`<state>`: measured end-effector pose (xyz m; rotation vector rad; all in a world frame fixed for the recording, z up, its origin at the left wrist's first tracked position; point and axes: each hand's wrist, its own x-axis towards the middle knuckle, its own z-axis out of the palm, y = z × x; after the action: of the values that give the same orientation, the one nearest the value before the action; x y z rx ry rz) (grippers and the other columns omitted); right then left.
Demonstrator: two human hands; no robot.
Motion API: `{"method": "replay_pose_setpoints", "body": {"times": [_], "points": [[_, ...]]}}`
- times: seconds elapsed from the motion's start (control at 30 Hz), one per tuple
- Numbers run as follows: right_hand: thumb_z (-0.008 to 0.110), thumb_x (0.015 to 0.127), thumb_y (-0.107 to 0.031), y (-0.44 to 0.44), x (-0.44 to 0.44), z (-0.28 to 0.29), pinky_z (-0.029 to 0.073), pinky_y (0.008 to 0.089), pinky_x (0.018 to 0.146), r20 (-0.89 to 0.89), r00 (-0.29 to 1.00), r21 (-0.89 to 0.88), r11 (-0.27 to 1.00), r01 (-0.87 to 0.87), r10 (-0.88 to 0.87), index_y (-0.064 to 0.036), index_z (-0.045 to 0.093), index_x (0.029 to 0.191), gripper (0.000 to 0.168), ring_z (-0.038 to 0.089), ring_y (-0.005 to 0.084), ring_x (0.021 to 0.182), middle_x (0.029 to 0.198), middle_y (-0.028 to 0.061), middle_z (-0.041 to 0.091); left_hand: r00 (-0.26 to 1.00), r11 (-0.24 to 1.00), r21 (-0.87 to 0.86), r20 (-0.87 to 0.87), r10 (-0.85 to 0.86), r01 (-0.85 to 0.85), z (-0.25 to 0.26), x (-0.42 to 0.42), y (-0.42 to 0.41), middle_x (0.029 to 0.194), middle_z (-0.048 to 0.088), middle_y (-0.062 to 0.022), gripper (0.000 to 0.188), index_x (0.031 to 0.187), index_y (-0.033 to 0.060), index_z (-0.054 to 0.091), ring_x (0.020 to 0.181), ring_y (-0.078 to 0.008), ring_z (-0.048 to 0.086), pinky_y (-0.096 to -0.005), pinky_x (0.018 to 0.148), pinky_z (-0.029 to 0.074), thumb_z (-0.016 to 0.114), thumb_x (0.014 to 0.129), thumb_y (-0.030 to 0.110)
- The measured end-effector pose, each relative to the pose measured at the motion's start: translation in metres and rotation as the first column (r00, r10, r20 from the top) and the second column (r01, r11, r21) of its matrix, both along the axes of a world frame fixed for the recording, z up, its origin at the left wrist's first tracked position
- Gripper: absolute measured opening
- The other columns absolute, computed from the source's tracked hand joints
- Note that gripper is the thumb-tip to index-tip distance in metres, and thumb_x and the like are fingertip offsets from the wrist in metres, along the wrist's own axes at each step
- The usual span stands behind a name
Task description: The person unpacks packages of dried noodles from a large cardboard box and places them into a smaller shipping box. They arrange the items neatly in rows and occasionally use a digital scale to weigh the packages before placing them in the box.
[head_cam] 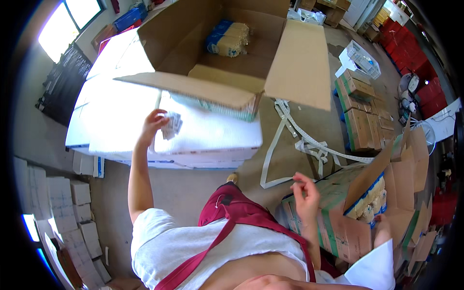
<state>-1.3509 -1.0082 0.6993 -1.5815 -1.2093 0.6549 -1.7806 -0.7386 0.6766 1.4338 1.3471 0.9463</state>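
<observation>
My left hand (154,125) pinches a small bunch of printed clear packets or slips (172,126) above a white-wrapped stack (210,139). My right hand (306,194) is raised beside my body with its fingers bent and apart; nothing shows in it. Before me on the stack stands a large open cardboard carton (174,47), its flaps spread outward. Inside lie blue-and-clear plastic packs of pale, stick-like pieces (228,38). To my right, a second open carton (348,232) holds similar packs (371,201), and another person's hand (381,223) reaches into it.
White strapping (268,159) lies tangled on the floor between the stack and the right carton. Taped cardboard boxes (362,123) stand on a pallet beyond, near a white plastic crate (362,59). White boxes (59,203) are piled at left.
</observation>
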Motion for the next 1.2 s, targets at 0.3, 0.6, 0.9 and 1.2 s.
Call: {"method": "replay_pose_setpoints", "body": {"times": [0.3, 0.6, 0.9, 1.2], "points": [[0.045, 0.086, 0.005, 0.152, -0.011, 0.14, 0.048, 0.0254, 0.067, 0.243, 0.964, 0.742, 0.661, -0.111, -0.111, 0.006, 0.047, 0.112, 0.025, 0.058, 0.0149, 0.069, 0.1, 0.0174, 0.058, 0.919, 0.997, 0.083, -0.393, 0.027, 0.006, -0.032, -0.01, 0.027, 0.105, 0.064, -0.0159, 0.027, 0.107, -0.0013, 0.06, 0.102, -0.0297, 0.057, -0.0373, 0.084, 0.046, 0.057, 0.083, 0.011], [0.068, 0.078, -0.015, 0.265, -0.015, 0.22, 0.046, 0.0361, 0.085, 0.739, 0.603, 0.178, 0.776, -0.606, 0.301, 0.0, 0.052, 0.12, 0.048, 0.058, 0.0265, 0.096, 0.118, 0.0159, 0.056, 0.627, 0.533, 0.657, -0.118, 0.77, -0.533, 0.047, -0.074, -0.017, 0.097, 0.066, -0.0088, 0.019, 0.102, 0.0068, 0.063, 0.082, -0.0168, 0.062, -0.0252, 0.06, 0.046, 0.058, 0.083, 0.004], [0.057, 0.076, -0.062, 0.296, -0.018, 0.117, 0.026, 0.0491, 0.104, 0.558, 0.151, -0.351, 0.397, -0.848, 0.816, 0.002, 0.041, 0.129, 0.085, 0.053, 0.0321, 0.109, 0.113, 0.018, 0.058, 0.486, 0.822, 0.166, -0.862, -0.147, 0.544, 0.217, 0.077, -0.02, 0.144, 0.03, -0.0144, 0.077, 0.136, 0.0151, 0.038, 0.131, -0.0309, 0.033, -0.0428, 0.103, 0.037, 0.078, 0.071, 0.022], [0.054, 0.072, -0.07, 0.282, -0.021, 0.1, 0.031, 0.045, 0.098, 0.738, 0.052, -0.391, 0.489, -0.779, 0.673, 0.0, 0.043, 0.128, 0.09, 0.059, 0.0304, 0.093, 0.092, 0.0152, 0.064, 0.016, 0.687, -0.453, -0.829, -0.56, 0.569, 0.216, 0.149, 0.03, 0.118, 0.055, -0.0165, 0.072, 0.13, 0.0086, 0.047, 0.102, -0.0326, 0.057, -0.0377, 0.09, 0.045, 0.078, 0.068, 0.032]]}}
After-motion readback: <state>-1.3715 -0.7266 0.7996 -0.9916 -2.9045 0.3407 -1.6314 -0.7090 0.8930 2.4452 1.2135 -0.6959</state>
